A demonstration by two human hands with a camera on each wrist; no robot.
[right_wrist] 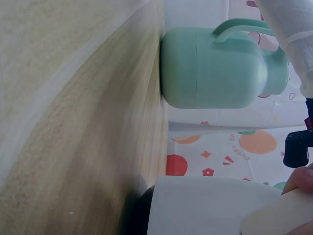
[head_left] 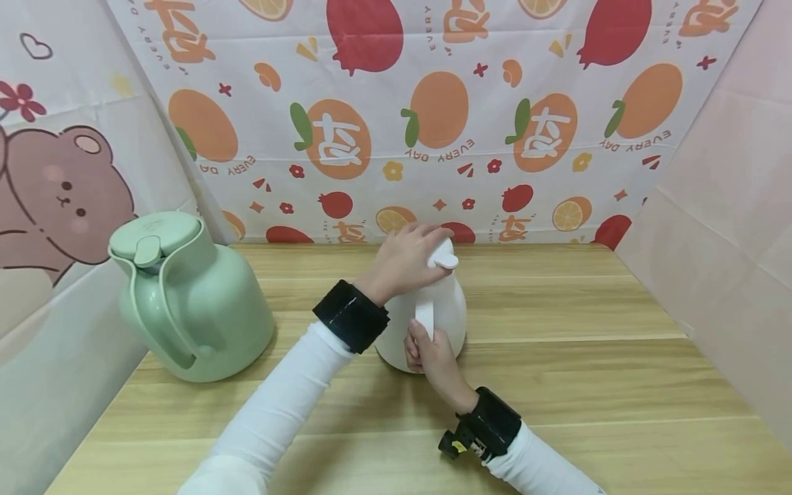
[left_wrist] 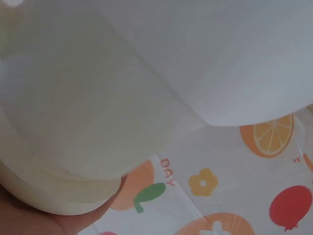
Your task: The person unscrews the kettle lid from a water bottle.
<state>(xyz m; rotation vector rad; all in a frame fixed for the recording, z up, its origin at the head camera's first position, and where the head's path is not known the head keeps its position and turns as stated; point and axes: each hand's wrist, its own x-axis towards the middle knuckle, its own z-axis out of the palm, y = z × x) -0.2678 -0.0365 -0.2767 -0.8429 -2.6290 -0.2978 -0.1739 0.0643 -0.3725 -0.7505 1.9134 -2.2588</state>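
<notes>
A white thermos jug [head_left: 450, 309] stands upright on the table, its handle [head_left: 425, 316] turned toward me. My left hand [head_left: 405, 260] holds the top of the jug from the left, fingers curled over the lid [head_left: 442, 256] beside its white tab. In the left wrist view, that hand [left_wrist: 29, 220] wraps the jug's rounded top edge. My right hand [head_left: 436, 357] grips the handle low down, thumb along it. The right wrist view shows the jug's white side [right_wrist: 205, 205] and a bit of fingers [right_wrist: 301, 180] at the handle. The jug's far side is hidden.
A green thermos jug [head_left: 204, 302] with its lid on stands at the left of the wooden table [head_left: 557, 385]. Behind the table hangs a fruit-patterned cloth [head_left: 396, 137]. A bear-patterned cloth [head_left: 68, 192] is on the left, a plain pale one [head_left: 730, 206] on the right.
</notes>
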